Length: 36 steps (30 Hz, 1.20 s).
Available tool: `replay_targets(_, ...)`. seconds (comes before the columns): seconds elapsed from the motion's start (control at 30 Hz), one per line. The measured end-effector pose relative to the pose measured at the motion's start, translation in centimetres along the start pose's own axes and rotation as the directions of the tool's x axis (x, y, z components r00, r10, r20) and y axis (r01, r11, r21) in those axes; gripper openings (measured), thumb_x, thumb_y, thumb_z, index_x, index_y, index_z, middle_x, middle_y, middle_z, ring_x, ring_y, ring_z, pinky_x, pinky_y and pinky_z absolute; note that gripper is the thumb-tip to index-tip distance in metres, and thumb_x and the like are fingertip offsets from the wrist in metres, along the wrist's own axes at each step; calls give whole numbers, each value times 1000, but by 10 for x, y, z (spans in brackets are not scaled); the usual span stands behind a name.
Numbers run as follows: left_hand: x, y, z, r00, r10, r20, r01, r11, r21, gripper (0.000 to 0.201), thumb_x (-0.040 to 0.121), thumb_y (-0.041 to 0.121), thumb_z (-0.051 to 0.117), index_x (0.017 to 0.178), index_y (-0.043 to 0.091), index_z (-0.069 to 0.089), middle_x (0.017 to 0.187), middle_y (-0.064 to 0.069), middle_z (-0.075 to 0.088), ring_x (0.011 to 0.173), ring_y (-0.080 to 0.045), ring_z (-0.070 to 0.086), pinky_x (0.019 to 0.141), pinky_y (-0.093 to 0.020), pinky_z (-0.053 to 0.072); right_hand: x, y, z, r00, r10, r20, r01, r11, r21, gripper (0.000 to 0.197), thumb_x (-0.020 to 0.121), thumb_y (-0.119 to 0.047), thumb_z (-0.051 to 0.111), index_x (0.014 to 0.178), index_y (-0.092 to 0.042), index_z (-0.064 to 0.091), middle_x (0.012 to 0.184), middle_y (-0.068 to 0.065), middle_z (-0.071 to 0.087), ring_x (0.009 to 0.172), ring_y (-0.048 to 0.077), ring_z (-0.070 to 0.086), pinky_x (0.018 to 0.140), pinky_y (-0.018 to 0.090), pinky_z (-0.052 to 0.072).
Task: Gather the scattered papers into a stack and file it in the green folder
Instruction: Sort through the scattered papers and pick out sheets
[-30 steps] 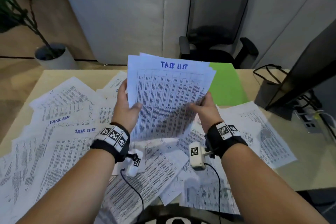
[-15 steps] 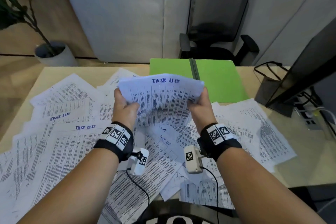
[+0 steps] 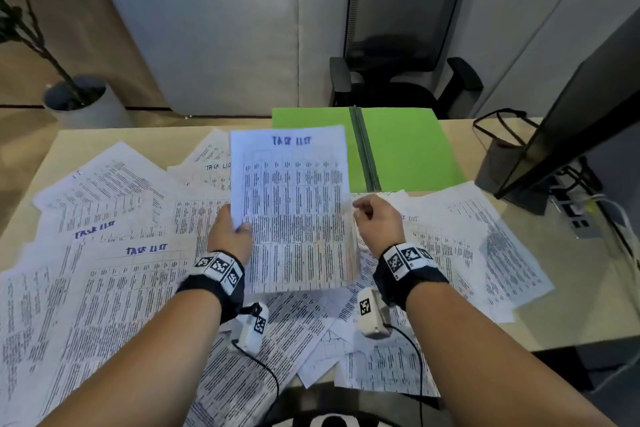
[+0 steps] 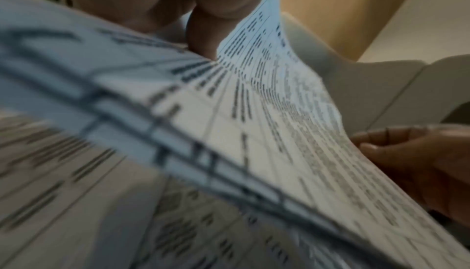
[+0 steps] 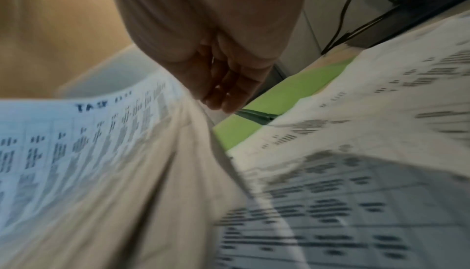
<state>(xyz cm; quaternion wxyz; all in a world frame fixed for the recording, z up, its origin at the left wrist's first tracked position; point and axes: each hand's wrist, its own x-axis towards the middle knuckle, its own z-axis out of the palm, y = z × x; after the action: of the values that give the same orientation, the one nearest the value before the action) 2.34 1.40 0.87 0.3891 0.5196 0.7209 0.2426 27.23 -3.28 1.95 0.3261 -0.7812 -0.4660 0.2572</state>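
Note:
A stack of printed "TASK LIST" papers (image 3: 294,208) is held up over the desk, squared and facing me. My left hand (image 3: 230,229) grips its left edge, thumb on the front sheet (image 4: 267,112). My right hand (image 3: 375,218) sits just off the right edge with loosely bent fingers (image 5: 229,92) beside the stack (image 5: 89,142), holding nothing. The green folder (image 3: 408,149) lies open behind the stack at the desk's far edge, and also shows in the right wrist view (image 5: 279,102). Several scattered papers (image 3: 104,218) cover the desk around both arms.
More loose sheets (image 3: 485,239) lie to the right and near the front edge. A dark monitor (image 3: 571,114) and cables (image 3: 588,211) stand at the right. An office chair (image 3: 398,45) is behind the desk, and a potted plant (image 3: 79,100) is on the floor far left.
The bent stack has straightened and come down nearer the desk. My right hand has come off its right edge, and the left hand now holds it alone.

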Motion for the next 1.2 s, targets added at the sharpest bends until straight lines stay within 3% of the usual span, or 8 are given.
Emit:
replay_targets(0.1,2,-29,9,988,-137,64,127,981,146,50,98,10,45,145,6,31,140,-16,46,122,-36,49,103,-41,40,7,36,4,996,59,73,-42,975,-218,22,91,-6,53,108,-11,67,112,7,66,103,23,61,93,30,49)
replay_targets(0.2,9,-62,17,968,-226,111,192,947,259,37,93,7,46,130,1,47,104,-18,58,86,-32,57,80,-39,50,8,57,12,976,105,190,-26,925,-378,39,89,-7,54,127,-11,55,129,11,50,117,28,52,99,37,46)
replay_targets(0.43,26,-74,18,940,-286,187,216,922,321,52,92,13,51,141,8,37,130,-17,55,103,-32,57,89,-36,48,7,58,31,945,229,233,-25,762,-647,88,81,-27,63,150,-23,8,138,14,33,122,34,42,99,45,40)
replay_targets(0.6,35,-83,20,923,-334,191,249,897,366,60,88,20,53,142,6,33,137,-21,49,115,-37,55,96,-43,48,15,46,28,906,403,125,-234,726,-647,72,78,-29,65,138,-12,29,132,17,36,118,36,46,98,46,41)
replay_targets(0.7,33,-79,18,919,-345,189,257,890,376,61,90,19,53,145,7,30,140,-19,47,118,-36,53,97,-39,47,13,45,34,887,440,140,-322,807,-495,63,79,-16,63,132,-9,31,126,15,31,100,36,57,87,45,53)
replay_targets(0.8,28,-74,16,925,-326,193,244,902,356,61,92,17,53,147,6,29,139,-17,48,116,-34,54,92,-35,45,14,43,34,857,465,224,-346,840,-418,47,79,-12,56,122,-11,37,110,8,50,96,31,61,87,47,53)
replay_targets(0.97,36,-81,15,937,-277,215,191,918,349,44,84,14,52,128,7,48,104,-15,65,77,-24,61,60,-27,46,22,35,12,925,353,141,-273,874,-402,7,83,-20,53,89,-23,56,93,3,64,89,27,60,89,45,50)
replay_targets(1.2,24,-67,13,951,-238,199,183,949,257,20,85,4,53,105,4,53,81,-12,59,68,-25,55,61,-29,45,29,-18,-48,976,-50,-212,-5,968,-249,10,91,-16,53,101,-15,55,91,8,66,85,34,60,81,40,45)
